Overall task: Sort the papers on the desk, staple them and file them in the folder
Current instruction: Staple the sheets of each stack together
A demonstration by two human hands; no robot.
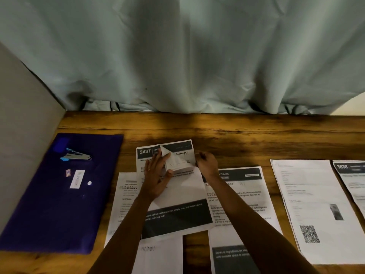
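Lost to edges, arms and blur.
Sliced off by the right edge: the sheet headed 3638 (pixel 351 180). Chopped by the near edge: the two near sheets (pixel 158 258). Buried under both forearms (pixel 122 230): much of the middle pages (pixel 177 216). Too small to read: the labels (pixel 77 178) on the purple folder (pixel 49 210). Blurred: scribbles on the folded sheet (pixel 177 163). Tucked out of sight: fingertips of the right hand (pixel 206 164), grip unclear.

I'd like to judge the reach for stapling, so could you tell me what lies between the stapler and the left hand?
In the head view: purple folder surface, a bare strip of desk, then the edge of the 2437 sheet.
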